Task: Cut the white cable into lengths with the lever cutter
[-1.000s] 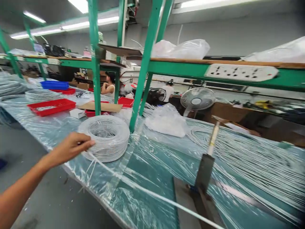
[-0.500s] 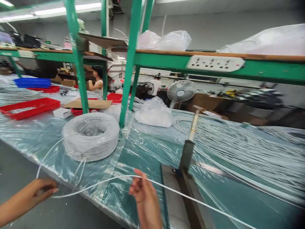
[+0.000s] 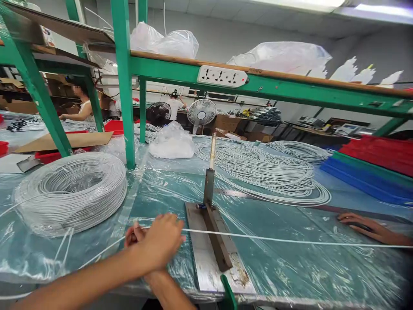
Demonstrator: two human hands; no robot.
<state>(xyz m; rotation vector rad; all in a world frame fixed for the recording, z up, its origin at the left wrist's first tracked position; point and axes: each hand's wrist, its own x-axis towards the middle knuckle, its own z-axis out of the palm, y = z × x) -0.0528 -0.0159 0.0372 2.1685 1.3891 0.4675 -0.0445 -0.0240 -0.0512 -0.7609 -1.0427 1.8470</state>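
My forearms cross in front of the bench. My left hand (image 3: 166, 237) is closed on a white cable (image 3: 274, 239), which runs off to the right edge. Partly hidden behind my left wrist, my right hand (image 3: 135, 234) has curled fingers around the same cable, where it comes up from the lower left. Left of my hands lies a big coil of white cable (image 3: 109, 196) in clear film. Just to their right stands a metal fixture (image 3: 208, 241) with a flat base and a raised lever; the cable crosses over its base.
Loops of cut cable (image 3: 267, 172) lie behind the fixture, beside a steel ruler (image 3: 235, 193). Another person's hand (image 3: 364, 226) rests at the right over a dark object. Stacked trays (image 3: 371, 181), a white plastic bag (image 3: 172, 142) and a green shelf post (image 3: 124, 107) stand around.
My left hand has moved right along the cable and now crosses over my right arm. My right hand has closed from a loose, raised pose. The view has swung right.
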